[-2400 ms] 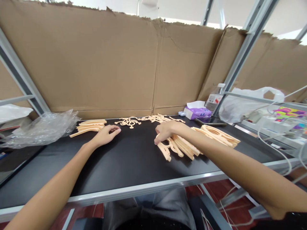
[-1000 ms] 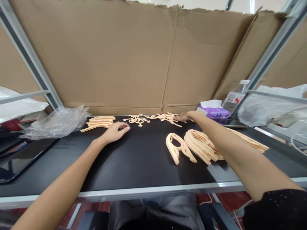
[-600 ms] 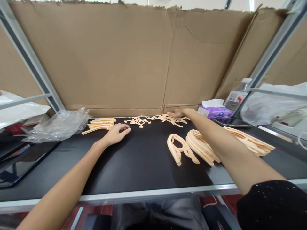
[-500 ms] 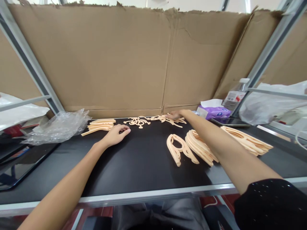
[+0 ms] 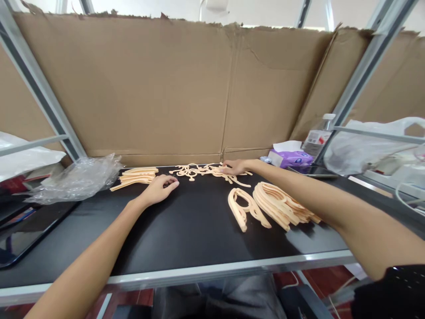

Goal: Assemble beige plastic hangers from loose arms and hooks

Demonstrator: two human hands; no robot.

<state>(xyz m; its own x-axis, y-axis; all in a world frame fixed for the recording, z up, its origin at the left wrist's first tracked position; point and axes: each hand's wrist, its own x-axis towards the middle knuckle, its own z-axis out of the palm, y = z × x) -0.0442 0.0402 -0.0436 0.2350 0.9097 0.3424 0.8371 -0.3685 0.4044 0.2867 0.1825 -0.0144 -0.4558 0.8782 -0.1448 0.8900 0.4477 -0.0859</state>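
My left hand (image 5: 161,189) rests on the dark table with fingers curled and the thumb tip against the index finger; no object shows in it. Just behind it lies a stack of long cream plastic strips (image 5: 137,176). At the back of the table, my right hand (image 5: 234,167) reaches over a loose pile of cream hook-shaped pieces (image 5: 195,170), fingers stretched out and touching them. In front of my right forearm lie a cream folding hanger (image 5: 245,208) and a row of similar folded hangers (image 5: 277,204), partly covered by the arm.
Crumpled clear plastic (image 5: 79,177) and a dark tablet (image 5: 29,232) lie at the left. A purple tissue pack (image 5: 290,157), a water bottle (image 5: 318,137) and a white plastic bag (image 5: 368,139) stand at the right. A cardboard wall (image 5: 149,88) closes off the back.
My right hand has moved a little left with the hook-shaped pieces beneath it, which now run together with the cluster beside them. The left hand has stayed in place. The view has shifted slightly.
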